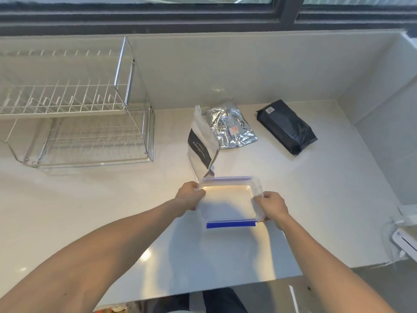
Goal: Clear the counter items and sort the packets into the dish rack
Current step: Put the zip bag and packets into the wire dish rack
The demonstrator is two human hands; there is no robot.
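Note:
A clear plastic container with blue clips (228, 202) is held over the white counter, my left hand (189, 194) gripping its left side and my right hand (272, 206) its right side. Just behind it stands a white packet with a black label (202, 143), upright. A crinkled silver foil packet (232, 126) lies flat behind that. Further right lies a black packet (287, 126). The two-tier wire dish rack (79, 123) stands at the left, with nothing on its tiers.
The counter (112, 211) ends at a wall on the right and a window sill behind. A white cable and plug (401, 236) lie at the counter's right edge.

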